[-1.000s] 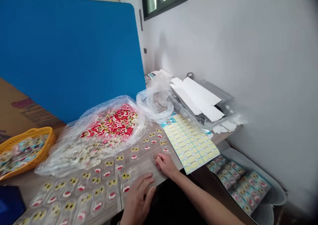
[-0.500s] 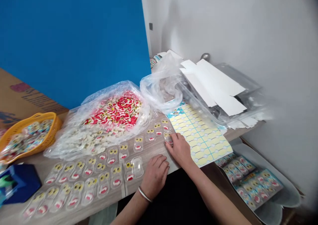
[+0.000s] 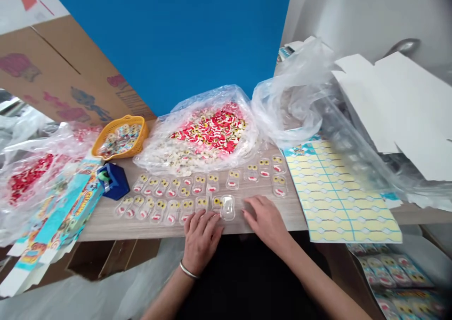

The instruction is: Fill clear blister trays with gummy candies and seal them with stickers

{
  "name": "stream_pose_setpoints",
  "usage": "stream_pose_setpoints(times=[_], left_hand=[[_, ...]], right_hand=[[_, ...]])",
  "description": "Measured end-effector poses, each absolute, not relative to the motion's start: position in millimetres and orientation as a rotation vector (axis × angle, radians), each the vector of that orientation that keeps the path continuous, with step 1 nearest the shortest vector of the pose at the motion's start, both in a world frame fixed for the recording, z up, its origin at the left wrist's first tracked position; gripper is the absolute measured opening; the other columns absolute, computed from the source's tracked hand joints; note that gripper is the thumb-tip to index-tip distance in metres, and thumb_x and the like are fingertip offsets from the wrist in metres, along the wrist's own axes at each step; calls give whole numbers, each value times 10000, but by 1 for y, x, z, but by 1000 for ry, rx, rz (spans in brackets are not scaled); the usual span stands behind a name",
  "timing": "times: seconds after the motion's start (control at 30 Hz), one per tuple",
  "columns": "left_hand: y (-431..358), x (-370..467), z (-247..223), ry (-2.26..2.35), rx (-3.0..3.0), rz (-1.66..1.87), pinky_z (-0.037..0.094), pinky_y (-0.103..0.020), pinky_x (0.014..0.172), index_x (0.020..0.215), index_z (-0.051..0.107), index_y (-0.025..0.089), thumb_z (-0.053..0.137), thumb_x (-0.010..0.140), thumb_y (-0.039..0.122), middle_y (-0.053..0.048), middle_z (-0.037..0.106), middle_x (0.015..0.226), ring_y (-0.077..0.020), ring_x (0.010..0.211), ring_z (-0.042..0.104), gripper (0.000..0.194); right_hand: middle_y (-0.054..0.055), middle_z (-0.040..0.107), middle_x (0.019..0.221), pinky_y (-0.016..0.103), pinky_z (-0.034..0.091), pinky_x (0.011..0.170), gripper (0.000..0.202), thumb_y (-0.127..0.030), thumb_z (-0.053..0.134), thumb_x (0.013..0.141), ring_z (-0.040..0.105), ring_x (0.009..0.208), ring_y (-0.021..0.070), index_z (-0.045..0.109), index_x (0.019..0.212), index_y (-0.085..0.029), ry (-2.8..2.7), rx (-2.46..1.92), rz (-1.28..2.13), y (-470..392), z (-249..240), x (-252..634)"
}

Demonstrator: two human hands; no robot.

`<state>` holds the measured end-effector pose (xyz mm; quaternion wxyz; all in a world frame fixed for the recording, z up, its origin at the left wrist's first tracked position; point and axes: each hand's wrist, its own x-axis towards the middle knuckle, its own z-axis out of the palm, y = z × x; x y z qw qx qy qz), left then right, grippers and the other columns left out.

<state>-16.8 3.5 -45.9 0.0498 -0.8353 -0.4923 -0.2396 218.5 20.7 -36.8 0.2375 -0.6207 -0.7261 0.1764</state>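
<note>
My left hand [image 3: 202, 240] lies at the table's front edge, fingers stretched out. Its fingertips reach the lower ends of small clear plastic packs [image 3: 172, 212], each with yellow-and-black eye pieces and a red-and-white mouth piece. Just beyond those fingers is an opened pack [image 3: 228, 208], one half bare clear plastic. My right hand [image 3: 266, 219] rests on the wood to the right, thumb apart from the fingers, with nothing visible in it. A filled pack [image 3: 279, 186] sits beyond the right fingertips. Two rough rows of packs run leftward.
Behind the rows lies a plastic bag [image 3: 215, 129] of loose red, white and yellow pieces. An orange basket [image 3: 141, 143] and blue tape dispenser [image 3: 118, 181] stand left. Yellow printed sheets [image 3: 332, 193] lie right, beside plastic trays under white card [image 3: 406, 103]. A blue panel [image 3: 183, 37] rises behind.
The view has swung left. My right hand has come away from the filled pack at the right, back toward the front edge. My left hand has shifted left to the packs' lower ends.
</note>
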Motion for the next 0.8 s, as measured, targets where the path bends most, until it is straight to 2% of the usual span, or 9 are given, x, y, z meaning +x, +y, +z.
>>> stream_pose_setpoints(times=[0.13, 0.23, 0.4, 0.8], left_hand=[[5, -17, -51, -1656, -2448, -704, 307, -509, 1081, 1207, 608, 182, 692, 823, 374, -102, 721, 1149, -324, 1182, 572, 437], [8, -15, -53, -1700, -2441, -702, 296, -510, 1089, 1239, 587, 167, 668, 835, 368, -112, 727, 1129, -326, 1200, 565, 459], [10, -11, -52, -1677, -2477, -772, 300, -491, 1094, 1249, 567, 171, 643, 849, 343, -96, 733, 1112, -305, 1182, 573, 442], [7, -6, -53, -1748, -2506, -774, 313, -481, 1068, 1246, 570, 175, 588, 861, 237, -90, 726, 1104, -291, 1190, 559, 391]], right_hand=[[95, 637, 1170, 406, 421, 898, 349, -283, 659, 862, 544, 1075, 271, 601, 1198, -209, -2103, -1636, 480, 22, -44, 193], [105, 617, 1227, 424, 400, 906, 417, -340, 695, 845, 512, 1122, 289, 594, 1230, -215, -2132, -1629, 441, 24, -50, 186], [82, 618, 1211, 411, 383, 889, 397, -404, 690, 852, 516, 1104, 273, 622, 1215, -259, -2169, -1606, 431, 28, -51, 179], [77, 625, 1103, 399, 351, 858, 372, -374, 705, 838, 529, 1005, 261, 641, 1194, -286, -2290, -1564, 463, 38, -47, 169]])
